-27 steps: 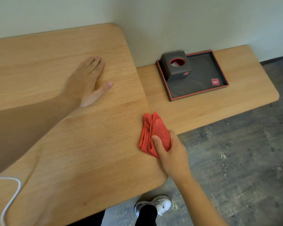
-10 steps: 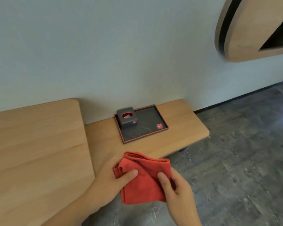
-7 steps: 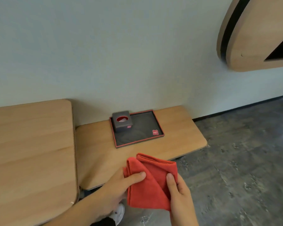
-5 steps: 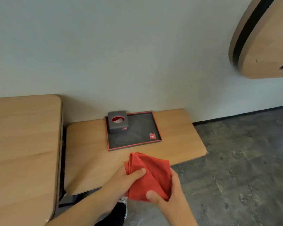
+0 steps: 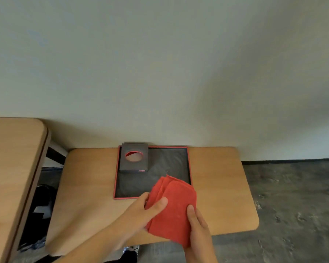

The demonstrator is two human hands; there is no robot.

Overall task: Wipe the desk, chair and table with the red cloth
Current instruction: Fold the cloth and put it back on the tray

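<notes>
Both hands hold the folded red cloth (image 5: 176, 207) in the air above the low wooden table (image 5: 222, 188). My left hand (image 5: 142, 212) pinches its left edge, thumb on top. My right hand (image 5: 197, 228) grips its lower right corner from below. The cloth covers the tray's near right corner. The higher wooden desk (image 5: 11, 168) fills the left edge of the view.
On the low table, against the pale wall, lies a black tray with a red rim (image 5: 117, 183), and a dark tissue box (image 5: 134, 156) stands in its far left corner. Grey floor (image 5: 296, 205) lies to the right. A shoe (image 5: 130, 250) shows below the table edge.
The view has swung from the desk to the low table, now centred. My left hand left the desk and joined the right on the cloth, which hangs over the tray's near corner.
</notes>
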